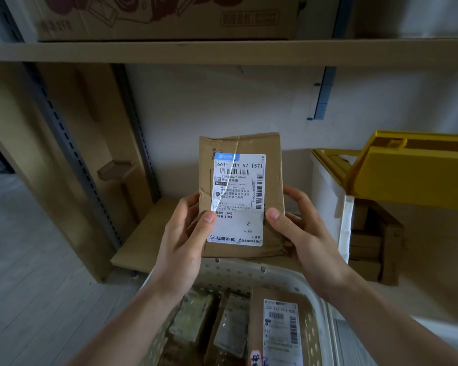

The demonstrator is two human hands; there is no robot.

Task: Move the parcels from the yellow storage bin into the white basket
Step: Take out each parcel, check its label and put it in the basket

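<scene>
A brown paper parcel (271,165) with a white shipping label is held upright in front of me, above the far rim of the white basket (251,272). My left hand (181,241) grips its lower left edge, thumb on the label. My right hand (302,228) holds its lower right edge. The perforated white basket below holds several brown parcels (278,328) with labels. At the right stands the storage bin (331,186), with white walls, a yellow rim and its yellow lid (413,170) tilted open. Cardboard boxes (376,239) show inside it.
A wooden shelf board (146,231) lies behind the basket, with another shelf (222,50) above carrying a large cardboard box (169,17). A metal rack upright (72,154) and flat cardboard stand at the left. Pale wood floor lies at lower left.
</scene>
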